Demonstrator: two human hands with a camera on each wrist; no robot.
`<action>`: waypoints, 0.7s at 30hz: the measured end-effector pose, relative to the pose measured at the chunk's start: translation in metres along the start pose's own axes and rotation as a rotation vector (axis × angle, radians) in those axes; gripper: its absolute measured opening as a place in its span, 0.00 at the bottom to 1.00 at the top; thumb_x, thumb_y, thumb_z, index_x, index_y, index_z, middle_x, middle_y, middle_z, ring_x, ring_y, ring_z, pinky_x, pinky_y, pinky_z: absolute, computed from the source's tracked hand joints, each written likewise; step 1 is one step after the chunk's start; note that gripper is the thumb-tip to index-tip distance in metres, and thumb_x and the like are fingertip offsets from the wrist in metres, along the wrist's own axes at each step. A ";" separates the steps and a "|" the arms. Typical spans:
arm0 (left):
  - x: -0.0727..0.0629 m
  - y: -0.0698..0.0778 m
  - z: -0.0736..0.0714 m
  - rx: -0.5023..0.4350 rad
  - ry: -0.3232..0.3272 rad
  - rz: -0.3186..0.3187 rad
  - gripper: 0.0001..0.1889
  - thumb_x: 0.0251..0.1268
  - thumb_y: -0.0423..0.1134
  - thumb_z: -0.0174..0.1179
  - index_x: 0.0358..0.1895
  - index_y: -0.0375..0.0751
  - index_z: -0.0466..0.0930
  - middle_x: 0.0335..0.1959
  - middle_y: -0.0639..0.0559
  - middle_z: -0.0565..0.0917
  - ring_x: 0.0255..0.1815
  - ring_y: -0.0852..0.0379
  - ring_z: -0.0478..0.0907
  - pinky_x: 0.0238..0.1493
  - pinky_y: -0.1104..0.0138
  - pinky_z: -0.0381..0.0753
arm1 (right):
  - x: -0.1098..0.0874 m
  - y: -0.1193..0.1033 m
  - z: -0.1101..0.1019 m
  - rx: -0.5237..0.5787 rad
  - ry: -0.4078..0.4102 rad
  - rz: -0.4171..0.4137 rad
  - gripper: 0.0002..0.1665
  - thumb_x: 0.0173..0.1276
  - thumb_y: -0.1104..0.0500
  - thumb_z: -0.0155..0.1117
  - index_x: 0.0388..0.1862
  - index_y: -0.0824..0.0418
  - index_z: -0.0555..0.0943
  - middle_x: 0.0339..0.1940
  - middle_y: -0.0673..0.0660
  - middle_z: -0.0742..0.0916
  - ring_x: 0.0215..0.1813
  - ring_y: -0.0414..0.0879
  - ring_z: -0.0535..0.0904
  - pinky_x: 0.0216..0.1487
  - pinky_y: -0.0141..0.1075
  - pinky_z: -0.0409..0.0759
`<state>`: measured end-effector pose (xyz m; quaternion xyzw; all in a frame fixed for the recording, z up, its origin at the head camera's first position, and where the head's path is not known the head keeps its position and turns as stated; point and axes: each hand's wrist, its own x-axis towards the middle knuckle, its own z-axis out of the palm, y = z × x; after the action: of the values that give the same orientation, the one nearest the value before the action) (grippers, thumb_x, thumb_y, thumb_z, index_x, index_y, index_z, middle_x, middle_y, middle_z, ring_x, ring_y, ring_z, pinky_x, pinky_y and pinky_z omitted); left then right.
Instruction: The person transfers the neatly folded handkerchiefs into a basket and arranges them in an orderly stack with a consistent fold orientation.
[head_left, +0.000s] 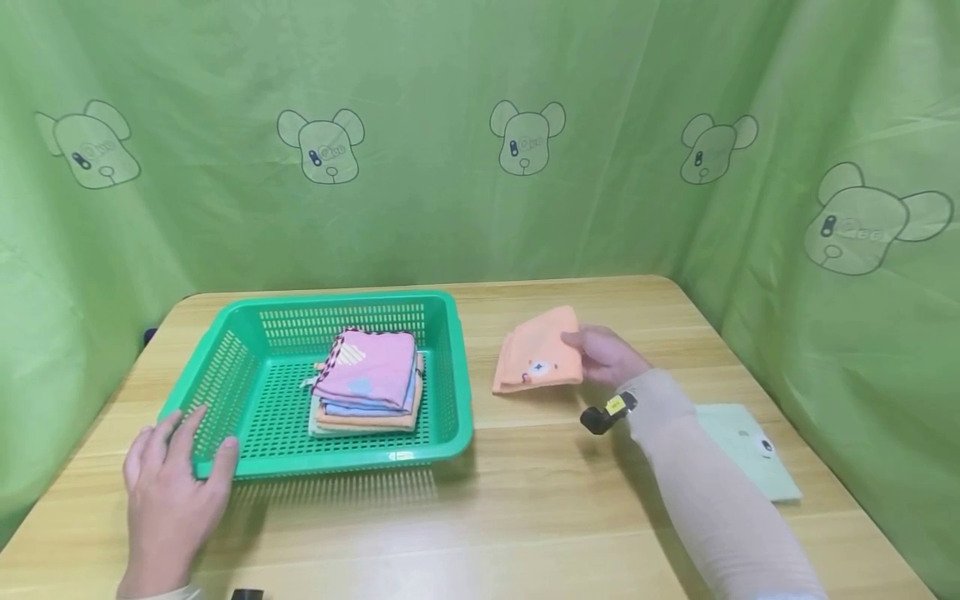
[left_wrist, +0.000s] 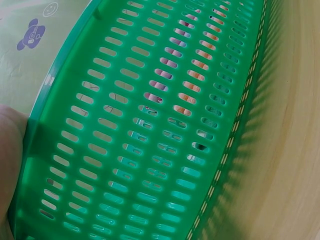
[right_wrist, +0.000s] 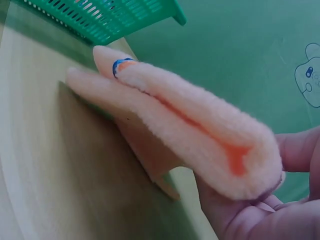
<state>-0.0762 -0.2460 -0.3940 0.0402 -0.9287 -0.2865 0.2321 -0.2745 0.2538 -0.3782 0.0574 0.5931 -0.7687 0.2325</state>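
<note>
Folded and peach-orange, a small towel (head_left: 542, 350) with a bear face print is pinched at its right edge by my right hand (head_left: 609, 354), lifted off the table. The right wrist view shows the towel's (right_wrist: 200, 130) thick fold between thumb and fingers. My left hand (head_left: 176, 479) rests on the front left corner of a green plastic basket (head_left: 442, 454), thumb on the rim. Inside the basket lies a stack of folded towels, a pink one (head_left: 378, 362) on top. In the left wrist view the stack shows only through the slots of the basket wall (left_wrist: 165, 120).
A pale green folded towel (head_left: 750, 454) lies on the right of the wooden table (head_left: 495, 533), partly hidden under my right forearm. Green curtains (head_left: 420, 225) with bear outlines hang behind the table and along both sides.
</note>
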 end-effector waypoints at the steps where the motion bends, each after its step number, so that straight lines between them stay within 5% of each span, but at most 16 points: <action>1: 0.000 0.000 0.000 0.000 0.001 0.001 0.30 0.71 0.48 0.51 0.70 0.33 0.62 0.69 0.24 0.58 0.72 0.27 0.43 0.70 0.39 0.33 | 0.000 -0.001 0.001 0.005 0.001 -0.001 0.34 0.77 0.67 0.41 0.76 0.73 0.42 0.58 0.65 0.73 0.46 0.47 0.81 0.59 0.43 0.76; 21: 0.000 0.000 0.000 0.004 0.003 0.005 0.30 0.71 0.48 0.50 0.70 0.32 0.62 0.69 0.24 0.58 0.72 0.27 0.43 0.70 0.38 0.34 | -0.006 -0.021 0.015 0.004 0.022 -0.033 0.33 0.77 0.65 0.44 0.74 0.73 0.47 0.48 0.60 0.80 0.45 0.47 0.82 0.55 0.40 0.79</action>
<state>-0.0761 -0.2456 -0.3938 0.0390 -0.9290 -0.2839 0.2341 -0.2754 0.2455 -0.3536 0.0563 0.5950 -0.7729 0.2132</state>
